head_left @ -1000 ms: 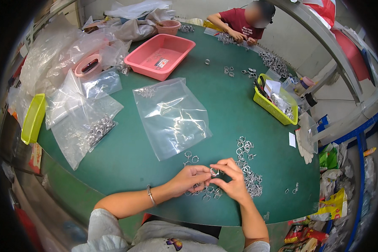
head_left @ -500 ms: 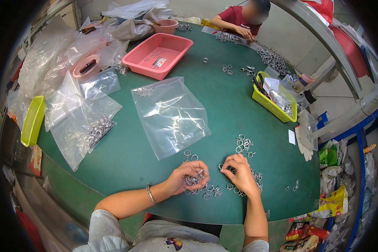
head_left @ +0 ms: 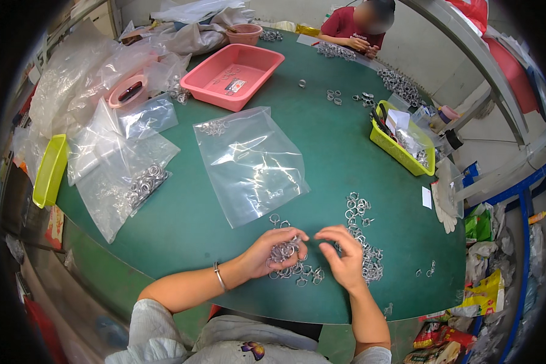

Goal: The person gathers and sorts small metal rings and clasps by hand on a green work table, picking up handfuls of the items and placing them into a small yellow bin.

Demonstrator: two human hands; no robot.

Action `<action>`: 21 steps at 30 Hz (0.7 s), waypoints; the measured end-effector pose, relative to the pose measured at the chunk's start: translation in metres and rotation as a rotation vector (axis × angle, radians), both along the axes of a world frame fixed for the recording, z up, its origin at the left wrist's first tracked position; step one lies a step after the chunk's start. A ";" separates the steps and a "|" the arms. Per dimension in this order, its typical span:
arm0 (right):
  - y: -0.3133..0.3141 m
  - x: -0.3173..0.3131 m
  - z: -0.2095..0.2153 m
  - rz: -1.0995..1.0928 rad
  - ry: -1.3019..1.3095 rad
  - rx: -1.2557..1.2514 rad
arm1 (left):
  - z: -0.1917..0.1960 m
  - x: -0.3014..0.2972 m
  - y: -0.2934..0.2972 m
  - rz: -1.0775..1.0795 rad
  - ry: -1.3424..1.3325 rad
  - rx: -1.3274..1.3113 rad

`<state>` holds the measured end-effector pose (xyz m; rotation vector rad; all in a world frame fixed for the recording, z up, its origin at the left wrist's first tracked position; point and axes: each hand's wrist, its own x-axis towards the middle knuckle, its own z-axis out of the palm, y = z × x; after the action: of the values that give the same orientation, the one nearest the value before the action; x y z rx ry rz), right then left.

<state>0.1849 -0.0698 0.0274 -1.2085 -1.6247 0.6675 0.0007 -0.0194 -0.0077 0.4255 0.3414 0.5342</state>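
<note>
My left hand (head_left: pixel 261 255) is cupped around a handful of small silvery metal ring clamps (head_left: pixel 283 250), palm turned toward the right. Facing it, my right hand (head_left: pixel 347 266) has thumb and fingers apart, with nothing visible between them. A few loose ring clamps (head_left: pixel 301 278) lie on the table below and beside my left hand. A larger heap of ring clamps (head_left: pixel 373 264) spreads along the right side of my right hand, partly hidden by it, and trails away toward the far side.
Beyond my hands lies a clear plastic bag (head_left: pixel 249 170) with some small metal parts. Another bag (head_left: pixel 103 200) holds rings at left. A pink tub (head_left: pixel 194 91) and yellow-green baskets (head_left: pixel 400 150) stand on the green table (head_left: pixel 182 236). Across it, a person (head_left: pixel 346 27) handles small parts.
My right hand has gone from a pinch on a ring clamp to spread fingers, the clamp no longer in it. My left hand stays around its handful. The view has shifted slightly.
</note>
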 end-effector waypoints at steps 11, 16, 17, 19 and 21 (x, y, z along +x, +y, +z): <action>0.004 0.015 -0.023 0.086 -0.357 -0.226 | -0.002 -0.002 0.002 0.155 -0.108 -0.039; 0.005 0.022 -0.018 -0.030 0.051 -0.444 | -0.003 -0.002 0.001 0.092 0.129 0.101; 0.005 0.023 -0.018 -0.034 0.155 -0.488 | 0.003 0.001 -0.001 0.086 0.228 0.152; 0.004 0.021 -0.018 -0.010 0.229 -0.480 | 0.007 0.006 -0.007 0.104 0.362 0.270; 0.003 0.018 -0.018 0.010 0.321 -0.456 | 0.004 0.007 -0.009 0.077 0.449 0.410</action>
<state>0.2027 -0.0667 0.0091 -1.3287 -1.2452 1.2189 0.0075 -0.0284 -0.0036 0.9377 0.6851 0.5829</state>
